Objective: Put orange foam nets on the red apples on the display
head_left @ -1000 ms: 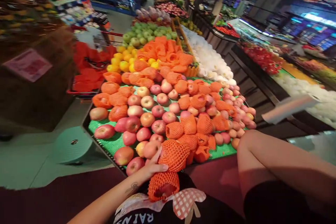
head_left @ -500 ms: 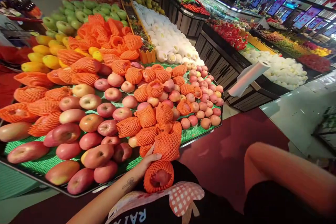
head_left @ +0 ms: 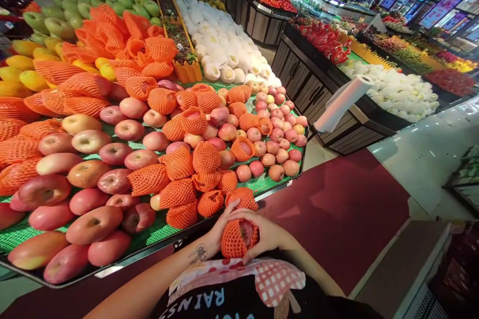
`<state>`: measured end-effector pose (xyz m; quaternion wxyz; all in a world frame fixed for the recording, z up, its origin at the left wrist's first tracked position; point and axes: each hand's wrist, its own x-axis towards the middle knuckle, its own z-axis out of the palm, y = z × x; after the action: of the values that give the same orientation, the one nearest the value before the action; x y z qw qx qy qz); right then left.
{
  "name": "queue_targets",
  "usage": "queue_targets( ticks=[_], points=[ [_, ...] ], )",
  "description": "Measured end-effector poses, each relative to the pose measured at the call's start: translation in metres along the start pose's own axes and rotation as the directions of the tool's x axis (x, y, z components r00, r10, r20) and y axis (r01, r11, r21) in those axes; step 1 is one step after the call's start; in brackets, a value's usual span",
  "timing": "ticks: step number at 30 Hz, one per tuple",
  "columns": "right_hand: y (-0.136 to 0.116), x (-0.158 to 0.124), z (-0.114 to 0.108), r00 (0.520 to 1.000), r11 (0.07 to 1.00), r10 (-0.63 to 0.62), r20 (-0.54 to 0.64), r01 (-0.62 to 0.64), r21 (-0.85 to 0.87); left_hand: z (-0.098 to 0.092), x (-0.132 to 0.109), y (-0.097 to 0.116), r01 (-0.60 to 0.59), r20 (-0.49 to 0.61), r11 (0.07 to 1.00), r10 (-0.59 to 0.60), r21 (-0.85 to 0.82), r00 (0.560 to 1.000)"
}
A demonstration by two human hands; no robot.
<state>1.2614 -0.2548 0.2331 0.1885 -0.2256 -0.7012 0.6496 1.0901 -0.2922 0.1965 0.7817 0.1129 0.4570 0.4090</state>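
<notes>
Close to my body, an apple in an orange foam net sits between my two hands, its bare red top showing through the net's opening. My left hand holds it from the left, with fingertips reaching the netted fruit just behind. My right hand curves over the top and right side, thumb below and fingers closed round it. Part of my left hand's grip is hidden behind the apple and my right fingers. Several netted apples lie on the display just beyond, beside bare red apples.
The display's black edge runs in front of me, over green mesh lining. Mangoes, green fruit and white-netted fruit lie farther back. A plastic bag roll stands right of the display, near another produce stand.
My right hand has come in from the right and closed on the netted apple held near my body. My view has turned slightly right, so the display sits farther left.
</notes>
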Motion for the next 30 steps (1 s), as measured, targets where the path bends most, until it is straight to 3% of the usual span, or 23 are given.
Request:
queue_targets(
  ticks=[2,4,6,8,10,11,12,13,14,15,17,19,22,25,27,30],
  points=[
    [0.019,-0.021,0.004,0.985,0.987,0.072,-0.158,-0.047,0.155,0.008,0.020,-0.004,-0.095,-0.080,0.990,0.103,0.103,0.991],
    [0.040,-0.036,0.008,0.931,0.945,0.143,-0.337,-0.028,0.325,0.009,0.042,-0.001,-0.334,-0.081,0.858,0.394,0.390,0.916],
    [0.061,-0.042,0.010,0.811,0.876,0.273,-0.517,0.012,0.482,0.003,0.061,0.007,-0.467,0.090,0.502,0.605,0.728,0.791],
    [0.078,-0.037,0.004,0.620,0.836,0.408,-0.670,0.042,0.547,-0.005,0.075,0.017,-0.415,0.293,0.066,0.610,0.907,0.736],
    [0.089,-0.026,-0.011,0.431,0.899,0.388,-0.815,0.018,0.437,-0.011,0.083,0.025,-0.311,0.425,-0.301,0.481,0.901,0.767],
    [0.092,-0.019,-0.022,0.360,0.951,0.296,-0.885,-0.031,0.306,-0.013,0.085,0.027,-0.273,0.456,-0.432,0.407,0.859,0.792],
    [0.095,-0.011,-0.034,0.319,0.985,0.166,-0.933,-0.102,0.141,-0.013,0.086,0.028,-0.251,0.468,-0.525,0.334,0.813,0.818],
    [0.097,-0.004,-0.045,0.319,0.983,0.025,-0.947,-0.182,-0.035,-0.012,0.086,0.029,-0.239,0.464,-0.582,0.273,0.777,0.843],
    [0.099,0.003,-0.056,0.359,0.945,-0.100,-0.928,-0.257,-0.201,-0.011,0.086,0.031,-0.234,0.452,-0.613,0.227,0.754,0.862],
    [0.101,0.010,-0.065,0.433,0.882,-0.189,-0.881,-0.319,-0.346,-0.009,0.085,0.033,-0.232,0.440,-0.626,0.198,0.744,0.876],
    [0.104,0.019,-0.075,0.612,0.728,-0.241,-0.753,-0.399,-0.557,-0.005,0.083,0.040,-0.259,0.431,-0.622,0.142,0.739,0.891],
    [0.106,0.023,-0.076,0.719,0.588,-0.203,-0.665,-0.453,-0.670,-0.002,0.082,0.052,-0.317,0.453,-0.585,0.099,0.747,0.886],
    [0.104,0.022,-0.070,0.754,0.498,-0.202,-0.626,-0.471,-0.728,0.001,0.087,0.074,-0.387,0.529,-0.543,0.128,0.745,0.839],
    [0.095,0.022,-0.072,0.760,0.541,-0.192,-0.620,-0.445,-0.714,-0.001,0.101,0.088,-0.356,0.571,-0.601,0.211,0.716,0.793],
    [0.086,0.031,-0.079,0.749,0.525,-0.106,-0.654,-0.517,-0.677,-0.002,0.114,0.090,-0.339,0.583,-0.636,0.218,0.693,0.783],
    [0.075,0.056,-0.089,0.720,0.373,0.021,-0.694,-0.649,-0.662,-0.001,0.133,0.089,-0.390,0.612,-0.620,0.188,0.681,0.768]
  ],
)
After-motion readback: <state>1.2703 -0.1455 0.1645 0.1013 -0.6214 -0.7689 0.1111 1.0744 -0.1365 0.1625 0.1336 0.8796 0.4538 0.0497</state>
